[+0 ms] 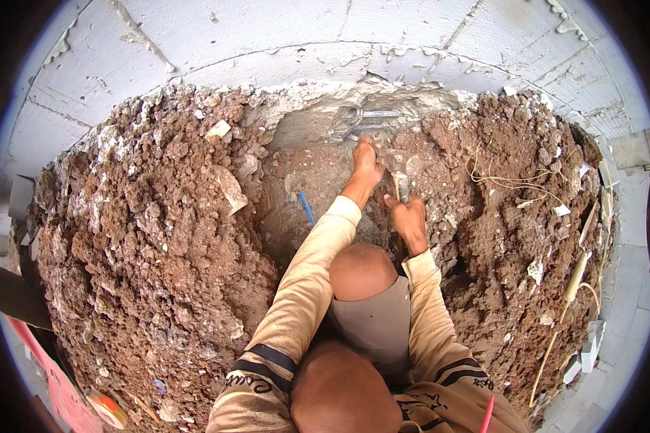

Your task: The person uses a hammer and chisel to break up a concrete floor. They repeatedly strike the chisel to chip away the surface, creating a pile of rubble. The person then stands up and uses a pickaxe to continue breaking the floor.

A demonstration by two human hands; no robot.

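Note:
My left hand (368, 164) is closed at the foot of the broken wall base, its fingers just below bare steel bars (380, 114) in the rough concrete. What it grips, if anything, is hidden. To its right and nearer me, my right hand (409, 219) wraps round the end of a tool with a grey grip and a pale, wood-like section (401, 186). The tool points away from me toward the wall, and its far end is too blurred to name. A thin blue stick-like piece (307, 208) lies on the soil left of my left forearm.
Heaped brown soil (159, 238) rises on both sides of the dug hollow. A pale block wall (267, 29) curves across the far side. Thin wire (513, 180) and a yellowish stick (576, 278) lie on the right. An orange-edged tape roll (107, 409) sits at lower left.

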